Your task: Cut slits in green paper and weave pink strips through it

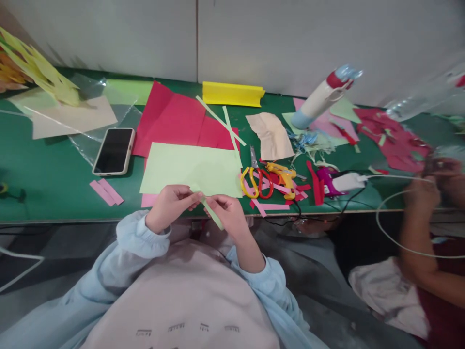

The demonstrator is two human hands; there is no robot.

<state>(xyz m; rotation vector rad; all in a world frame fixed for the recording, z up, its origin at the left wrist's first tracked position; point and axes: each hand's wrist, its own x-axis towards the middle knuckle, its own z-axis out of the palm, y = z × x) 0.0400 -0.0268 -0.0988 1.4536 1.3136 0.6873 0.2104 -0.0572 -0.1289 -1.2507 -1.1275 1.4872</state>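
Note:
Between my two hands is a narrow light green paper strip (216,220), over the table's front edge. My left hand (173,205) pinches its upper end between thumb and fingers. Lower along the strip, my right hand (228,213) grips it with thumb and forefinger, and the free end hangs past that hand. Just behind my hands a light green paper sheet (191,167) lies flat, over red paper (174,116). Scissors with yellow and red handles (257,182) lie to the right of my right hand, on pink and red paper strips.
A yellow glue gun (283,177) and a purple device (327,182) with a white cable lie to the right. A phone (114,151) rests at left. A bottle (323,99) stands at the back. At far right are a co-worker's hands (428,191).

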